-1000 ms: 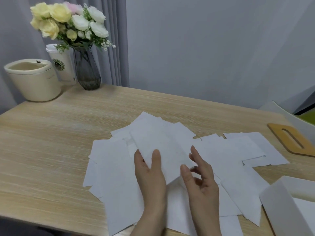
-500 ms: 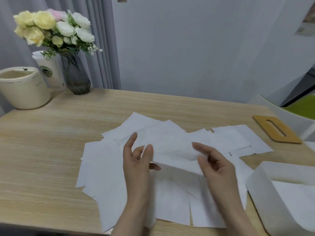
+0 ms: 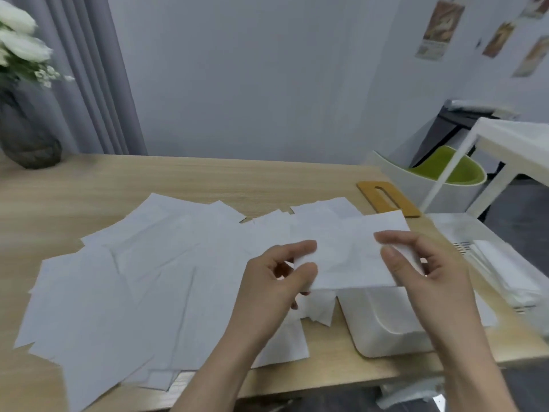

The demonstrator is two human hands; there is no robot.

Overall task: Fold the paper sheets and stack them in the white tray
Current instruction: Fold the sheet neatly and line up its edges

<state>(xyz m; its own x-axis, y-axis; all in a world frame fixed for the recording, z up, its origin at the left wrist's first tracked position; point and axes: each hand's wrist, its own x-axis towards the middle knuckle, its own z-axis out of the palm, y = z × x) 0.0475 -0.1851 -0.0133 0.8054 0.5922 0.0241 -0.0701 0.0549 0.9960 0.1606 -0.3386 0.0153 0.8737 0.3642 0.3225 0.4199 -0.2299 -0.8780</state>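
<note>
A folded white paper sheet point(image 3: 350, 257) hangs in the air just above the near-left wall of the white tray point(image 3: 383, 325). My left hand point(image 3: 279, 281) pinches its left edge between thumb and fingers. My right hand point(image 3: 421, 272) pinches its right edge. Several loose white sheets point(image 3: 142, 281) lie spread and overlapping over the wooden table point(image 3: 74, 191), left of the tray. Folded paper point(image 3: 499, 269) lies inside the tray at its far right side.
A wooden lid with a slot point(image 3: 386, 197) lies at the table's back right. A dark glass vase point(image 3: 26, 138) with white flowers stands at the far left. Beyond the table's right edge are a green-seated white chair point(image 3: 445, 168) and a white side table point(image 3: 517, 141).
Both hands carried the sheet from over the middle of the pile to the right, above the tray. The view swung right, so the tray now shows more fully.
</note>
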